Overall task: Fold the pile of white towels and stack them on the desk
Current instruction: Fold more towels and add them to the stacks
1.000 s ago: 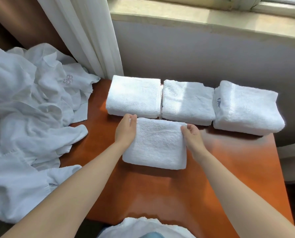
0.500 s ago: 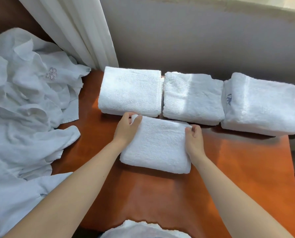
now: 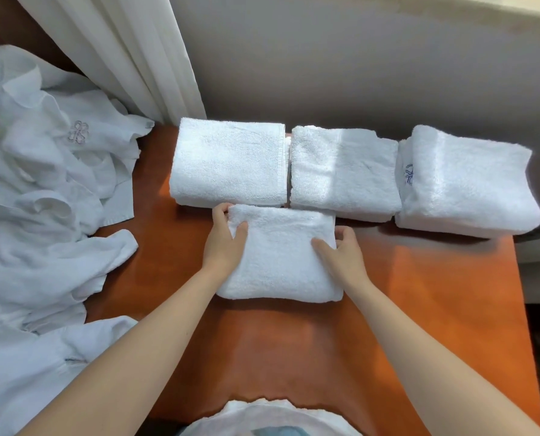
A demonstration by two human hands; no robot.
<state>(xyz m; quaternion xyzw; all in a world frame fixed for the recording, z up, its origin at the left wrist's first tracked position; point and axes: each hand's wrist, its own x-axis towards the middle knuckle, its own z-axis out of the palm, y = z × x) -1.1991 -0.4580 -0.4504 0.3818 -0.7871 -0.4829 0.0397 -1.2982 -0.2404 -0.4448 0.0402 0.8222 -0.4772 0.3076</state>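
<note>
- Compared with half a second back, both my thumbs now reach further in over the top of the folded towel. Before, the hands sat more at its edges.
- The folded towel stays in much the same spot, its far edge up against the front of the finished row.
- Both forearms come in bare from the near edge of my view and converge on it, wrists low over the surface.
- My left hand grasps the far left corner: the fingers curl round the side and the thumb lies on top.
- My right hand grasps the right edge: the thumb stretches leftward across the top and the fingers bend round the side.
- The folded towel therefore sits between the two hands, clasped from both sides. I cannot tell whether it rests on the surface or is just lifted.
- Just beyond the left hand lies the first finished towel.
- Beyond the right hand lies the second finished towel, touching the first.
- Further right of the right hand lies the third finished towel, with a blue mark on its left side.
- Well left of the left hand, the pile of loose towels overlaps the surface's left edge, and one of them bears a pale embroidered mark.
- Beyond that pile, a white curtain hangs down to the far left corner of the surface.
</note>
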